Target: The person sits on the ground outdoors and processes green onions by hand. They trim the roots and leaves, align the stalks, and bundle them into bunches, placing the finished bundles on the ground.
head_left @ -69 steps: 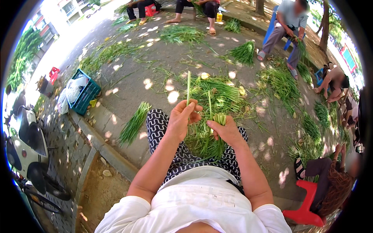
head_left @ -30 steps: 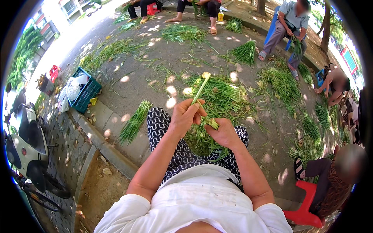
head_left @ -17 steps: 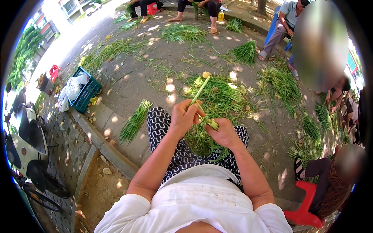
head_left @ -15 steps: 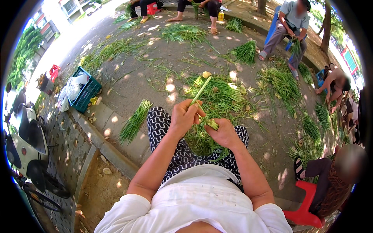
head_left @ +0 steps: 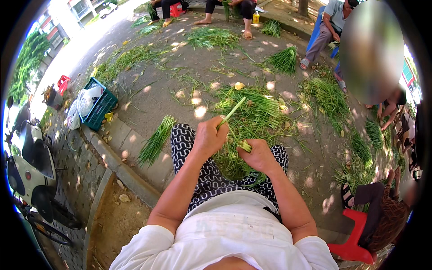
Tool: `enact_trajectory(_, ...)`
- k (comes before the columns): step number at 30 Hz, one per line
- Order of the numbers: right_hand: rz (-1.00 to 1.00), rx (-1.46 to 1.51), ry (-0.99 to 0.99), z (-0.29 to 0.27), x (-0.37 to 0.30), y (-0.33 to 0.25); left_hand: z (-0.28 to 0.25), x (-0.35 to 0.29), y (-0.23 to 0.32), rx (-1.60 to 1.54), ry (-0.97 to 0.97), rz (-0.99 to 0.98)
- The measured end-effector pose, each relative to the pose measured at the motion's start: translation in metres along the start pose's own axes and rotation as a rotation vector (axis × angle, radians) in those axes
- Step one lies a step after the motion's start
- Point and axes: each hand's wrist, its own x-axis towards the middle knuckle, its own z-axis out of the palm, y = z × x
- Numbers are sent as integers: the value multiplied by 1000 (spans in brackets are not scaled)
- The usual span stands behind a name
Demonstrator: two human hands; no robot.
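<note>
Stalk [head_left: 235, 109]: portion inside left hand [head_left: 210, 137] hidden. Bunch [head_left: 245, 146]: middle covered by right hand [head_left: 257, 155]; leaf ends not separable from pile [head_left: 231, 165]. Pavement [head_left: 150, 105], far edge: two workers [head_left: 233, 11], upper bodies cut off. Far right corner: blurred oval [head_left: 371, 51] masks part of sitter [head_left: 325, 35]. Left edge: bag [head_left: 85, 105] obscures crate [head_left: 102, 113] interior. Shirt [head_left: 225, 245] print illegible.

Smooth stalk [head_left: 234, 110], cloth trousers [head_left: 181, 139], glossy plastic stool [head_left: 355, 230]
</note>
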Motion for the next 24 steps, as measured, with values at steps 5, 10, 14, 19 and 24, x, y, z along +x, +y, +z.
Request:
enact_trajectory(5,-25,-41,4,3,0,5,-1,3,-6,83,9,9)
enact_trajectory(10,17,-24,-29,1,-1,-3,-4,2,-5,-183,-71,-215)
enact_trajectory(14,28,16,-29,1,0,-4,-2,2,-8,-240,-73,-261)
enact_trajectory(19,81,230,-38,3,1,12,6,2,-15,-502,-72,-355)
enact_trajectory(24,86,416,-30,-7,2,5,8,2,-65,-730,-40,-501)
